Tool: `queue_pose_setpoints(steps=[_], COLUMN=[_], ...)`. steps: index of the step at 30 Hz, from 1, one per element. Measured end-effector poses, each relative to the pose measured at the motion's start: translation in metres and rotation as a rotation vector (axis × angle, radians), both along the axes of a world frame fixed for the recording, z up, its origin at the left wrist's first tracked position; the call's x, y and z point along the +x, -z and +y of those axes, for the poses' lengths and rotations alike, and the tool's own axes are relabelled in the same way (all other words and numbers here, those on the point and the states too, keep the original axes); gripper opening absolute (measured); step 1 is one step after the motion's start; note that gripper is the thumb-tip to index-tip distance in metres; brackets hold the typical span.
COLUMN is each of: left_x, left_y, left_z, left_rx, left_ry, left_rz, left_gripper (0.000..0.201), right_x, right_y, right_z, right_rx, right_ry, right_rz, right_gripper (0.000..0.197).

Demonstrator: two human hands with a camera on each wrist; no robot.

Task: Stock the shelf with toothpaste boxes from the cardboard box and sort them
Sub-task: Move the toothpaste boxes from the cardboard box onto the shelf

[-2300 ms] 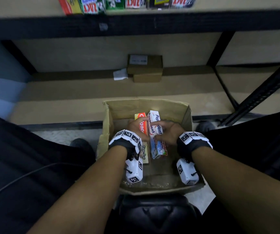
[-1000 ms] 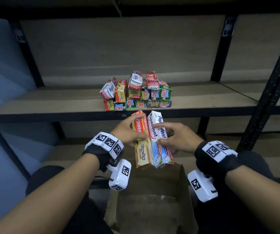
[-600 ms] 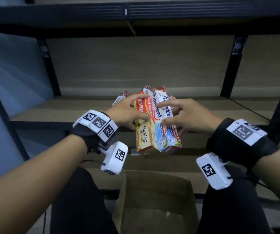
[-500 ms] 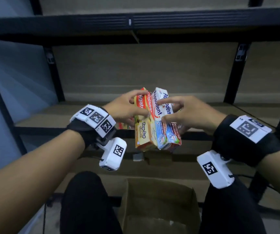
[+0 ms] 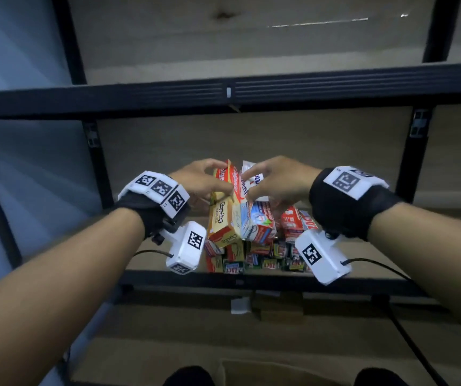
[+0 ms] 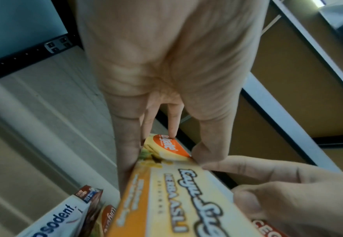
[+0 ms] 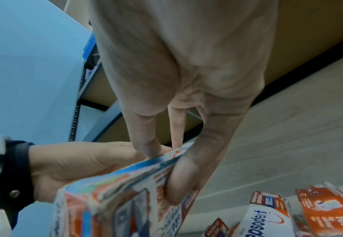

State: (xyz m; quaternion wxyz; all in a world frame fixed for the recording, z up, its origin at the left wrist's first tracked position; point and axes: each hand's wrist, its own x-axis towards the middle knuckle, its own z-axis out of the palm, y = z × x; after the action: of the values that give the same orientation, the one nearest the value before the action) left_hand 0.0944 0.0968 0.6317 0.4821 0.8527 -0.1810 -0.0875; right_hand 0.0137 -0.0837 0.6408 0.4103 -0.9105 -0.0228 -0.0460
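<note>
My left hand (image 5: 218, 176) grips a yellow and red Colgate box (image 5: 223, 218) by its upper end; the left wrist view shows the fingers (image 6: 126, 152) on one side and the thumb on the other side of that Colgate box (image 6: 176, 200). My right hand (image 5: 247, 185) pinches a white and blue Pepsodent box (image 5: 255, 221), which fills the lower left of the right wrist view (image 7: 115, 200). Both boxes are pressed side by side, just above a pile of toothpaste boxes (image 5: 268, 257) on the shelf board (image 5: 390, 246).
A black shelf beam (image 5: 223, 93) runs overhead and another edges the shelf front (image 5: 335, 284). Black uprights (image 5: 95, 162) stand left and right. On the lower shelf are a small brown carton (image 5: 279, 310) and a white slip. The cardboard box's rim (image 5: 279, 369) shows at the bottom between my knees.
Both hands lifted the two boxes out of the cardboard box and carried them up and forward to the shelf; they now hang over the pile, and my view has tilted up.
</note>
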Motion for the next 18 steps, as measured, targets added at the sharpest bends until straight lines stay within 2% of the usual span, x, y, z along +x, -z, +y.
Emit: queue_pose_setpoints(steps=[8,13,18], left_x=[0.054,0.082,0.101], left_y=[0.003,0.004,0.010], left_z=[-0.002,-0.011,-0.014], left_rx=[-0.006,0.076,0.232], left_ry=[-0.055,-0.092,-0.112], left_rz=[0.105,0.095,0.044], left_gripper=[0.074,0.068,0.073], right_x=[0.057,0.089,0.115], right_y=[0.010,0.012,0.019], right_z=[0.003,0.005,0.005], right_rx=[0.020,0.000,-0.048], right_ry=[-0.023,-0.008,0.030], right_rz=[0.137,0.181,0.214], right_gripper=[0.052,0.055,0.038])
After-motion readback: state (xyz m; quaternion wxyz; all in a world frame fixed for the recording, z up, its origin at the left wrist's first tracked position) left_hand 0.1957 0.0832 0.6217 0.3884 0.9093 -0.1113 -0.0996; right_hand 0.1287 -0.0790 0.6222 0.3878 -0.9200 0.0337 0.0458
